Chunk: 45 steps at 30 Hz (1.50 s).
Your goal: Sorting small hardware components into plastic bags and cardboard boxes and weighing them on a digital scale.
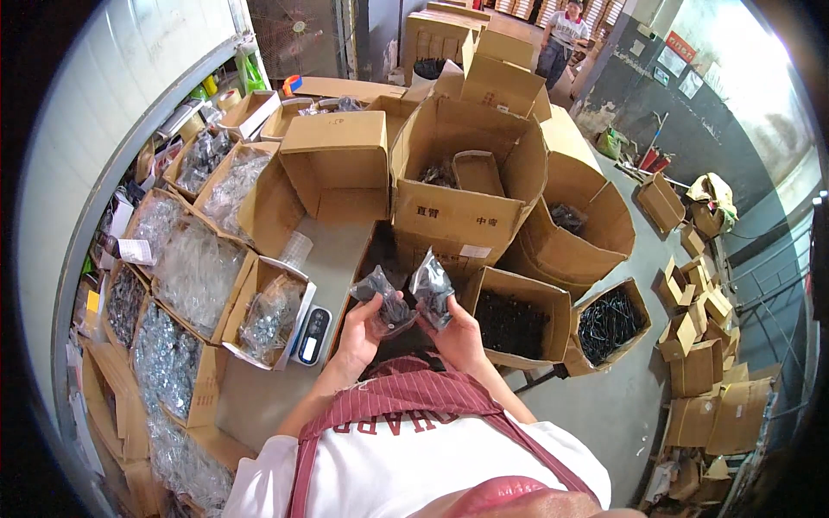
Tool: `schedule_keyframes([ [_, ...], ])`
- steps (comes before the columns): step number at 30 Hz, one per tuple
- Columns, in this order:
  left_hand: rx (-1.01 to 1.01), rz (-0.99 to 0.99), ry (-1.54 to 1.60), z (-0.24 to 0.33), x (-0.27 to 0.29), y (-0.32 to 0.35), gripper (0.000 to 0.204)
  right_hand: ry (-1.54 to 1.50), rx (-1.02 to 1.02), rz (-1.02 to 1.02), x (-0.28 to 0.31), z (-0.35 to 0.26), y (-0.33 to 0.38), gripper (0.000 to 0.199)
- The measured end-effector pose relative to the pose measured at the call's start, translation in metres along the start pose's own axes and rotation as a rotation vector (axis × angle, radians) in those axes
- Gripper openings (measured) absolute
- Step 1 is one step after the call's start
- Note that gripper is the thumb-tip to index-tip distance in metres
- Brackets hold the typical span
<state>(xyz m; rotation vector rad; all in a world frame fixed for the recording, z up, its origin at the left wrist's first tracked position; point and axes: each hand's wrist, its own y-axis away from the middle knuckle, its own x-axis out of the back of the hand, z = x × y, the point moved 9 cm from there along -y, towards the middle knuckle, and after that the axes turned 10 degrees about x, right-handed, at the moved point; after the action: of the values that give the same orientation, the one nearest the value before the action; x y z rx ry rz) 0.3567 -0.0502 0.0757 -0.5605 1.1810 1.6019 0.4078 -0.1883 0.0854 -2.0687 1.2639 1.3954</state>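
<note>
My left hand [359,330] is closed on a clear plastic bag of dark parts [389,312]. Tilted beside it, a second clear bag of dark parts [431,288] is gripped in my right hand [459,335]. Both bags are in front of my chest, close together, and what exactly the parts are cannot be made out. Just beyond them stands a large open cardboard box [453,226], with a smaller carton [477,172] and dark bagged items inside. Right of my right hand is a box of small black parts [513,326].
A box of long black rods [608,325] stands at the right. On the grey table, a scale [312,335] lies next to a box of bagged hardware [274,316]. Cartons of clear bags [197,274] line the left. Empty cartons [696,367] are heaped far right; a person [566,39] stands at the back.
</note>
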Motion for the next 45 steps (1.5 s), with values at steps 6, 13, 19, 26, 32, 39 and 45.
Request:
schedule_keyframes([
  [6,0.055,0.102,-0.005,-0.003,-0.002,0.003,0.031,-0.062,-0.044,0.123,0.021,-0.001,0.008,0.038],
  [13,0.040,0.100,-0.041,-0.007,0.002,0.000,0.032,-0.029,-0.070,0.145,0.030,0.004,0.002,0.029],
  [19,-0.043,0.125,-0.147,-0.002,0.007,0.009,0.034,0.048,-0.125,0.193,0.031,0.013,0.006,0.022],
  [26,-0.099,0.134,-0.232,0.011,0.010,0.017,0.048,0.224,-0.109,0.124,0.026,0.019,0.000,0.019],
  [32,-0.293,-0.014,-0.289,0.062,-0.026,0.030,0.048,0.567,0.009,0.124,-0.016,-0.006,0.001,0.017],
  [39,-0.337,-0.013,-0.338,0.077,-0.015,0.037,0.063,0.642,0.026,0.119,-0.005,0.002,-0.004,0.025],
  [45,-0.288,-0.036,-0.301,0.075,-0.001,0.055,0.064,0.667,0.003,0.073,-0.014,0.019,-0.002,0.026],
])
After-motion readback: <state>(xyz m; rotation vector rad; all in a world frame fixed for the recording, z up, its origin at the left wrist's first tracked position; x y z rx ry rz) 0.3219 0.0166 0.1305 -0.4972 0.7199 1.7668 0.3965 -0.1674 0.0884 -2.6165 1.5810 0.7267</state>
